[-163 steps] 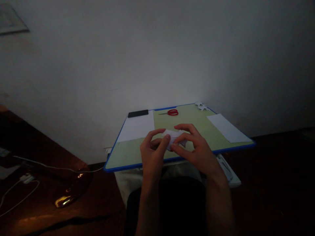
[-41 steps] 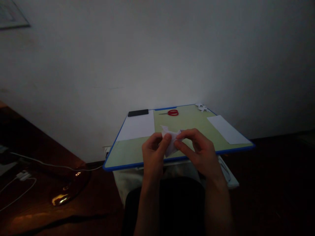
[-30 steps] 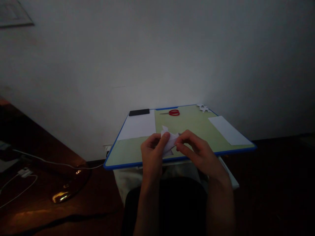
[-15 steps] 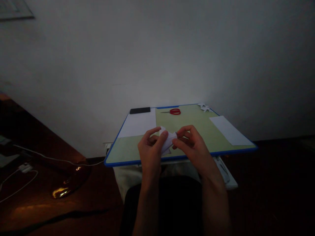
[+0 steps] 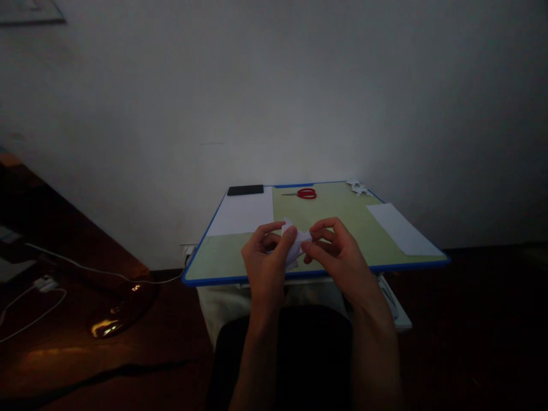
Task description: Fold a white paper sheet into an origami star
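A small piece of folded white paper (image 5: 295,247) is held up over the near edge of the table, between my two hands. My left hand (image 5: 265,257) grips its left side, the thumb lying across the front. On the other side, my right hand (image 5: 331,248) pinches the paper's right corner between thumb and fingers. A pointed flap stands up at the top of the paper near my left thumb. Parts of the folds are hidden behind my fingers.
The green tabletop (image 5: 338,211) has a blue rim. On it lie red-handled scissors (image 5: 305,194), a white sheet (image 5: 242,212), a black flat object (image 5: 245,190), a white paper strip (image 5: 402,229) and several small folded paper pieces (image 5: 358,188). A white cable (image 5: 85,265) runs at the left.
The folded paper has been turned and reshaped between my fingers. My right fingers shifted along its right corner. The camera view has tilted slightly; the things on the table stay put.
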{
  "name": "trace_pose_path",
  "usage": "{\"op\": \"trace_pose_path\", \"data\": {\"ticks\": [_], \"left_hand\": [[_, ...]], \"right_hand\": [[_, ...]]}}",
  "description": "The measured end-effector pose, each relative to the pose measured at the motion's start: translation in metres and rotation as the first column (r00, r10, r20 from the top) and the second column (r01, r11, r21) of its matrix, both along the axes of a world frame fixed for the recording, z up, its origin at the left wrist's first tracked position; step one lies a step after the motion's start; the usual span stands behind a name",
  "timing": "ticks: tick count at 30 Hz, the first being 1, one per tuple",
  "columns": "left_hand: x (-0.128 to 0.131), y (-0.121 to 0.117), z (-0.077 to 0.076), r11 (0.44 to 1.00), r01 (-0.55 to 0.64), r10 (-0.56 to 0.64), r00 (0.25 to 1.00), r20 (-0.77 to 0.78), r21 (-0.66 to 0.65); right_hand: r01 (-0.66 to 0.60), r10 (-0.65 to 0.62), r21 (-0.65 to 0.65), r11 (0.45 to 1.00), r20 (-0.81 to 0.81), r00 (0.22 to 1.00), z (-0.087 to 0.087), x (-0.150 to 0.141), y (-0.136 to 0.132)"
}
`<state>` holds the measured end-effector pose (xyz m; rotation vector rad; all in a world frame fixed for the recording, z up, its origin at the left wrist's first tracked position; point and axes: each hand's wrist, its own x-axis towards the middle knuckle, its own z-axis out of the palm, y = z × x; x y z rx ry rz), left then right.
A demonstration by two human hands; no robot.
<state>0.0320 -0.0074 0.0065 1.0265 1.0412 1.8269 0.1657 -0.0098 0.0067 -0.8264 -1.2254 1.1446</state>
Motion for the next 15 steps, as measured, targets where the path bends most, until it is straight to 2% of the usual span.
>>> {"op": "trace_pose_path", "data": {"ticks": [15], "left_hand": [[-0.0007,0.0012,-0.0005,0.999,0.011,-0.009,0.999,-0.039,0.032]], "right_hand": [[-0.016,0.016,-0.008,1.000,-0.014,1.000,0.0016,0.0010,0.0005]]}}
